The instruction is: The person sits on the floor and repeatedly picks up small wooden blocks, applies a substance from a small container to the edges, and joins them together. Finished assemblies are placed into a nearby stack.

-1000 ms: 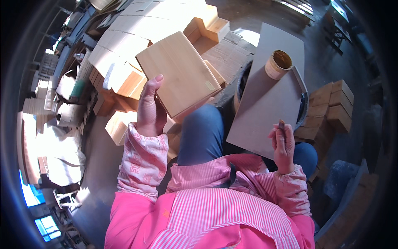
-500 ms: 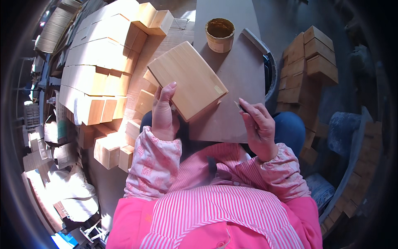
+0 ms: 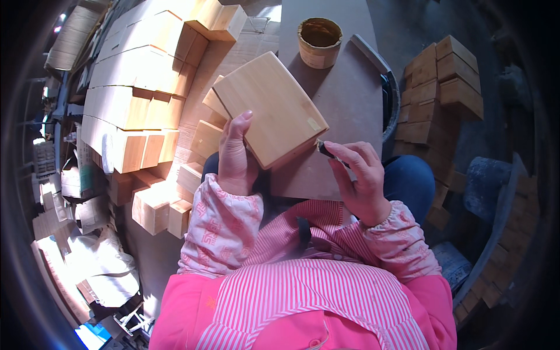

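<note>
My left hand (image 3: 235,143) grips a pale wooden box (image 3: 271,108) by its left side, thumb on the broad upper face. The box is tilted above the board across my lap, and a small light patch shows near its right corner. In my right hand (image 3: 363,172) is a small dark-handled tool (image 3: 328,150), pinched between thumb and fingers. Its pale tip is at the box's right edge, close to that corner; whether it touches cannot be told. The tool's exact kind is too small to make out.
A tub of brown paste (image 3: 319,49) stands on the long board (image 3: 350,105) ahead. Wooden boxes (image 3: 137,105) are stacked on the left, with loose ones nearer me. Another stack (image 3: 434,87) rises on the right. A dark curved rim (image 3: 392,105) borders the board's right side.
My right hand has moved left and turned, bringing the tool's tip from a gap away up to the box's right edge. My left hand keeps its hold on the box.
</note>
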Demonstrator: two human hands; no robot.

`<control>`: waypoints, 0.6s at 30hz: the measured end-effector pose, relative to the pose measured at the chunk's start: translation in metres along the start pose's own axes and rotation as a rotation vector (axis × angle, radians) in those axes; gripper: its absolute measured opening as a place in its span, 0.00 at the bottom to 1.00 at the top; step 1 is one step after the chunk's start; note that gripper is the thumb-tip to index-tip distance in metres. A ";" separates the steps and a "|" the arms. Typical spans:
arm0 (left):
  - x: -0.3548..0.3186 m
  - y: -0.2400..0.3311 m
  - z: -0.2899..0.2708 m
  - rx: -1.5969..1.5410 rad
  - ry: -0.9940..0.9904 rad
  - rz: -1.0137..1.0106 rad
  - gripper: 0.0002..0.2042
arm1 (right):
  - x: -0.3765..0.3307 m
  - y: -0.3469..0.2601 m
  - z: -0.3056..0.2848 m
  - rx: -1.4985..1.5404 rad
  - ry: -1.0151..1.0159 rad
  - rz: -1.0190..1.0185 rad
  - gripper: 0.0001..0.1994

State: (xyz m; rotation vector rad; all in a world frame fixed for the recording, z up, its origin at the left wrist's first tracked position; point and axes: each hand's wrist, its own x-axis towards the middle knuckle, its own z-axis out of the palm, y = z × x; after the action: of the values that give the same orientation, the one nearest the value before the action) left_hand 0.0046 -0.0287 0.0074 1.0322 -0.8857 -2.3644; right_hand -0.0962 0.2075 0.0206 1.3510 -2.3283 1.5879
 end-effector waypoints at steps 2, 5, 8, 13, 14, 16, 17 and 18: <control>-0.001 0.000 0.001 0.011 0.001 0.008 0.18 | 0.001 -0.001 0.002 -0.007 -0.001 -0.011 0.22; -0.002 0.000 0.002 0.012 -0.005 0.017 0.19 | 0.003 -0.001 0.005 -0.018 -0.002 -0.025 0.22; -0.001 -0.001 0.002 -0.016 -0.046 0.011 0.20 | 0.005 -0.001 0.008 -0.021 -0.002 -0.031 0.22; -0.002 -0.003 0.001 -0.004 -0.042 0.025 0.21 | 0.007 -0.001 0.010 -0.044 -0.019 -0.045 0.22; -0.002 -0.003 0.001 -0.002 -0.041 0.022 0.21 | 0.007 -0.001 0.009 -0.061 -0.021 -0.048 0.22; -0.001 -0.002 0.001 0.008 -0.048 0.023 0.22 | 0.007 -0.002 0.007 -0.092 -0.030 -0.051 0.22; -0.001 -0.001 0.001 0.017 -0.048 0.022 0.22 | 0.007 -0.003 0.004 -0.104 -0.036 -0.053 0.22; -0.002 -0.001 0.002 0.016 -0.058 0.031 0.22 | 0.008 -0.003 0.002 -0.117 -0.043 -0.055 0.22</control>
State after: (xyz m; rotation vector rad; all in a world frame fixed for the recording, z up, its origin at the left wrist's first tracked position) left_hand 0.0042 -0.0261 0.0085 0.9530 -0.9361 -2.3760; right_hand -0.0980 0.2007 0.0255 1.4231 -2.3449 1.3980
